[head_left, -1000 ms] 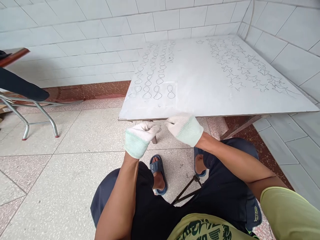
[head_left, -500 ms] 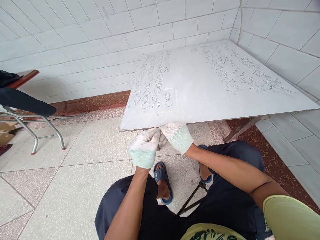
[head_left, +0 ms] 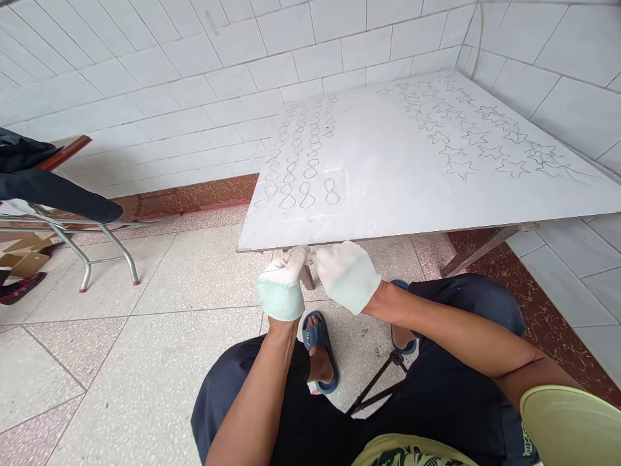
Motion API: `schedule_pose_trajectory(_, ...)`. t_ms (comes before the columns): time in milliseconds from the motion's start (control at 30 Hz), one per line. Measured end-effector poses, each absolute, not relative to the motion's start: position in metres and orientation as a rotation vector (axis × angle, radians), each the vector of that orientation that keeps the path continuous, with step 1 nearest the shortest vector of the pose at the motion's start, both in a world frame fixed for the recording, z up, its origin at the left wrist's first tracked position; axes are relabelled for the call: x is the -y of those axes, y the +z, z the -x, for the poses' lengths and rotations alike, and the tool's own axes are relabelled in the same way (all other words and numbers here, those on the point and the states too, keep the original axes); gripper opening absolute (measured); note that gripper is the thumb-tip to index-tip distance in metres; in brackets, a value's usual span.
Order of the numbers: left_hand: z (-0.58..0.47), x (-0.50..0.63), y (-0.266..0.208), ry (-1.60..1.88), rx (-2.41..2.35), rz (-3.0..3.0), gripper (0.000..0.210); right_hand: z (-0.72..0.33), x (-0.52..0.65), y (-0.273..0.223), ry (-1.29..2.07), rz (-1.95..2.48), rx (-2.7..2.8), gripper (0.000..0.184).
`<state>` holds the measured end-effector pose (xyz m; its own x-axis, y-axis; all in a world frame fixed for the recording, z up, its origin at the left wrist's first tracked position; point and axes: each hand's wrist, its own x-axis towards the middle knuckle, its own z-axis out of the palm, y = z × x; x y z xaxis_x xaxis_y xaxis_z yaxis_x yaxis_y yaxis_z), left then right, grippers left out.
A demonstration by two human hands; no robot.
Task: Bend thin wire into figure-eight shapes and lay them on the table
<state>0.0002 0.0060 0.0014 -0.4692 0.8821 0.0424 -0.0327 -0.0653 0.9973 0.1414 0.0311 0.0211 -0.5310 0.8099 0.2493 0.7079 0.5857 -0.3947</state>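
Observation:
My left hand [head_left: 284,278], in a white knit glove with a pale green cuff, is closed in a pinch just off the front edge of the white-topped table [head_left: 383,175]. Close against it my right hand [head_left: 343,272], gloved the same way, also pinches. A small loop of thin wire [head_left: 312,244] pokes up between the two sets of fingertips; the rest of it is hidden by the gloves. Behind the hands lie figure-eight wire shapes [head_left: 332,191] in rows. Star-shaped wire pieces [head_left: 460,169] cover the right part of the tabletop.
A metal-legged stool [head_left: 111,249] stands at the left, with another person's dark-trousered leg [head_left: 58,191] over it. Cardboard boxes [head_left: 29,255] lie beyond. Tiled walls [head_left: 310,61] border the table at the back and right. A wooden table leg [head_left: 468,252] slants below.
The wire loop now shows above my fingertips. My right hand has turned slightly, its fingers still beside the left ones. The whole view has shifted a little.

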Motion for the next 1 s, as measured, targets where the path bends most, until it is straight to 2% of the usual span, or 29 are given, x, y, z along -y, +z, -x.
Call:
schedule_pose_trajectory(167, -0.003, -0.006, -0.004, 1.568, -1.571, -0.995, 0.03, -0.137, -0.026, 0.025, 0.334, 1.269, 2.48, 0.032)
schedule_pose_trajectory(333, -0.005, -0.005, -0.008, 1.518, -1.551, -1.009, 0.041, -0.132, -0.026, 0.023, 0.28, 1.298, 2.522, 0.03)
schedule_pose_trajectory(500, -0.004, -0.01, -0.011, 1.591, -1.397, -0.867, 0.024, -0.139, -0.031, 0.02, 0.24, 1.237, 2.519, 0.032)
schedule_pose_trajectory(733, 0.008, -0.021, -0.014, 1.594, -1.098, -0.674, 0.032, -0.146, -0.047, 0.008, 0.151, 1.124, 2.401, 0.037)
schedule_pose_trajectory(1000, 0.033, -0.026, -0.017, 1.396, -1.178, -0.692, 0.039, -0.141, -0.054, -0.004, 0.206, 1.24, 2.371, 0.039)
